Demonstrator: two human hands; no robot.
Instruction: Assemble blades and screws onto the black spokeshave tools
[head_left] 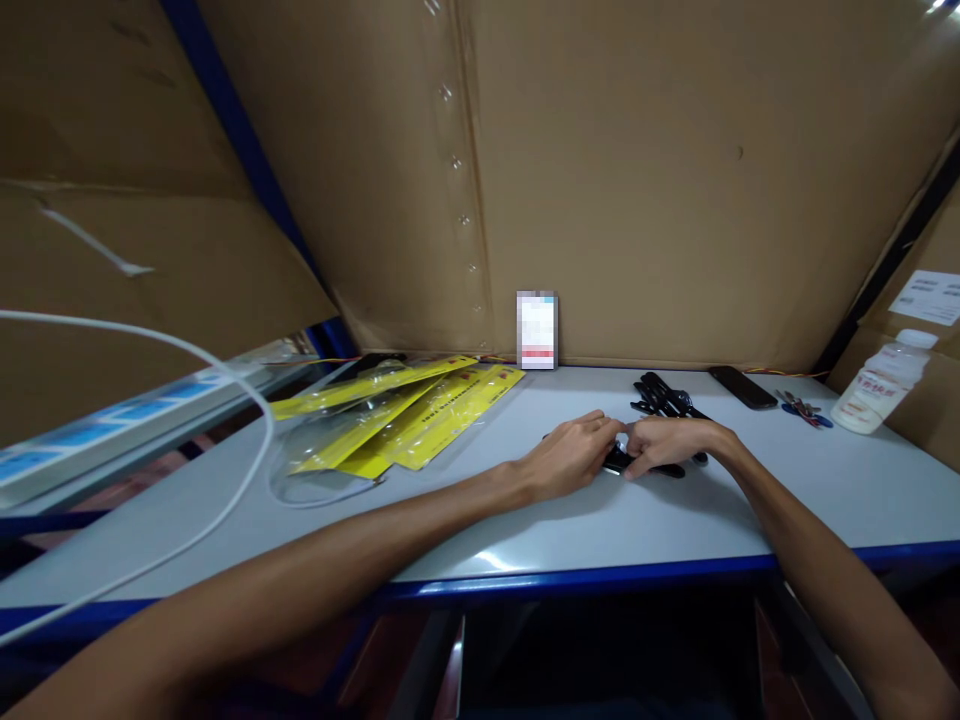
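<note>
My left hand point(574, 457) is closed, its fingers wrapped over one end of a black tool point(616, 460) low over the table. From the other side, my right hand point(664, 442) has curled fingers on the same tool. A small shiny part shows between the two hands, and a black end sticks out below the right one. Most of the tool is covered, so its exact kind cannot be made out. Just behind my right hand lies a pile of similar black-handled tools point(664, 392).
Yellow cards in clear plastic packs point(442, 425) lie fanned at the left, near a white cable point(259, 440) and a power strip point(127, 425). A lit phone point(537, 332) stands against the cardboard wall. On the right are a dark phone point(742, 388), keys point(802, 406) and a bottle point(881, 385).
</note>
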